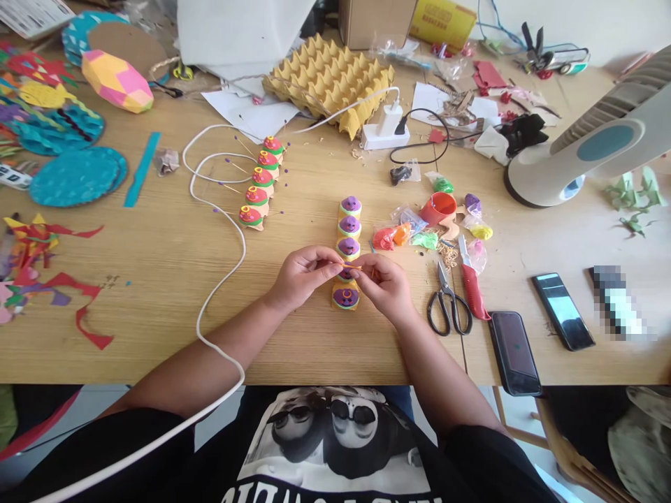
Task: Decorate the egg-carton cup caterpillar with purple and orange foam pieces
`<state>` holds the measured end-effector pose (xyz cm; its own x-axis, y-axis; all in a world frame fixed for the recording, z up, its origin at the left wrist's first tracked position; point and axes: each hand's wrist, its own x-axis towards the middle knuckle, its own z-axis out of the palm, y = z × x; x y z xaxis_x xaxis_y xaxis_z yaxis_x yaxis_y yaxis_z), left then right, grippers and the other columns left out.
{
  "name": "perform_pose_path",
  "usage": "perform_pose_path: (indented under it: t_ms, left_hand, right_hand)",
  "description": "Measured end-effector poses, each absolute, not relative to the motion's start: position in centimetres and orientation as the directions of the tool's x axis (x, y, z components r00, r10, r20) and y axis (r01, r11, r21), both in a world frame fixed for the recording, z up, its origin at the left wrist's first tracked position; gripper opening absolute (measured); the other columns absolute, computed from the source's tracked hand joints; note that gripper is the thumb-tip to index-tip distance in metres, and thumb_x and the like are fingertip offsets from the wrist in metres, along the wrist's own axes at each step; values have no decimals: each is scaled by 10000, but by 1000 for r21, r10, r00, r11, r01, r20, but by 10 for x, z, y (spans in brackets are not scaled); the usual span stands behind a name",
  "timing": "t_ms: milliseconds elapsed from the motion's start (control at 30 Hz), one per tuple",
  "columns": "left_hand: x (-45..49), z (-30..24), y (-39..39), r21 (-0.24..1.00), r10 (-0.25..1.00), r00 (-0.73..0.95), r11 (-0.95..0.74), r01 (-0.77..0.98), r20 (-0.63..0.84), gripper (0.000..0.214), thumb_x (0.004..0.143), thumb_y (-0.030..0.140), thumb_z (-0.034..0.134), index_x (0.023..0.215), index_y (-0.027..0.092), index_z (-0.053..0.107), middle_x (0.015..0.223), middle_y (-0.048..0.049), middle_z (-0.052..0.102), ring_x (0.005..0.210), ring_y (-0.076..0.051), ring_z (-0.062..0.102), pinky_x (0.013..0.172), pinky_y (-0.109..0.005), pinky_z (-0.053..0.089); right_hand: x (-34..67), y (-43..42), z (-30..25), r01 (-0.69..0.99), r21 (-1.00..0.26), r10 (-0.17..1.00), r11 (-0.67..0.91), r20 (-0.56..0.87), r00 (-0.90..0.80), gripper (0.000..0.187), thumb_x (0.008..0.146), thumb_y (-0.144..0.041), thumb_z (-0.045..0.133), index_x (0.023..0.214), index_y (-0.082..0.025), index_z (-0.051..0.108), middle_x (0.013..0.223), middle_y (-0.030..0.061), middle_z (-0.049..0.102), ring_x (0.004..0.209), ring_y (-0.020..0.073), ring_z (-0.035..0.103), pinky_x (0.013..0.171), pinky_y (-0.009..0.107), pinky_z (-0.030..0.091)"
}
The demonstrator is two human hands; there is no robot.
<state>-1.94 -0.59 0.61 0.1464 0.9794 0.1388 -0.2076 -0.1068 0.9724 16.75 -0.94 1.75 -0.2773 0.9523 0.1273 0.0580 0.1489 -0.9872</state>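
My left hand (309, 274) and my right hand (385, 283) meet fingertip to fingertip over a row of egg-carton cups topped with purple clay (350, 225). Pinched between them is a thin orange strip (351, 266), probably soft clay. The fingers partly cover one cup of the row. On the nearest purple cup (346, 298) lies a small yellow-orange ring. To the left stands a second row of cups, topped with red and green clay (256, 195) with yellow rings. Thin sticks with dark tips lie beside that row.
Right of the hands lie scissors (445, 300), a red-handled knife (474, 286), bagged coloured clay (385, 237), an orange cup (439, 207) and phones (514, 353). A white cable (244, 244) crosses my left arm. Behind are an egg tray (330, 77), a power strip (385, 136) and a white fan (576, 154).
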Motion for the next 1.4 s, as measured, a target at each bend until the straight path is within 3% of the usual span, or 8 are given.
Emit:
perform_pose_path:
  t_ms: [167,267,400,533,800,1033,1400]
  left_hand:
    - [-22,4,-5,971,968,173,-149,-188,182,206,823,288,765,1004,207,709,898,-27,703,822,-125,637,764,-252,521]
    - [-25,7,-4,966,946,195,-253,-47,257,299,823,292,762,1101,216,684,933,-36,680,803,-123,586,739,-258,486]
    - [-26,14,-4,880,888,237,-438,183,393,211,836,273,742,1035,212,712,956,-48,678,822,-142,577,743,-286,473]
    - [-27,17,-4,817,851,224,-521,246,475,99,856,244,721,950,215,724,907,-36,701,849,-154,621,795,-310,495]
    - [-27,16,-3,799,840,167,-543,259,517,101,833,278,752,871,206,692,853,-23,701,819,-151,622,780,-311,501]
    - [-29,13,-3,797,850,217,-526,297,480,236,840,303,737,1058,216,713,944,-55,728,838,-167,624,781,-320,501]
    - [-27,18,-2,767,838,218,-545,339,500,84,854,291,722,897,232,765,827,-36,754,787,-168,648,786,-337,495]
  right_hand:
    - [168,-8,18,40,-985,956,168,153,-250,244,875,-433,683,926,-195,691,723,10,649,566,97,498,508,246,386]
    - [169,-8,20,53,-983,959,178,161,-233,223,877,-416,686,897,-195,702,730,15,672,580,101,518,524,246,407]
    - [170,-7,21,62,-986,960,156,136,-243,238,868,-435,696,898,-199,717,768,34,702,627,121,576,561,259,455]
    - [171,-6,20,80,-981,958,175,151,-244,238,859,-436,709,875,-199,727,779,44,710,669,140,614,592,273,483]
    - [171,-6,21,71,-983,957,172,149,-251,201,860,-388,718,887,-190,728,789,46,717,657,133,615,583,264,475]
    - [172,-6,20,93,-985,962,144,117,-248,264,852,-452,713,879,-190,734,802,54,716,653,134,603,584,269,472]
    - [173,-6,22,125,-970,948,211,172,-267,227,870,-421,700,863,-197,740,805,58,720,666,142,610,599,279,477]
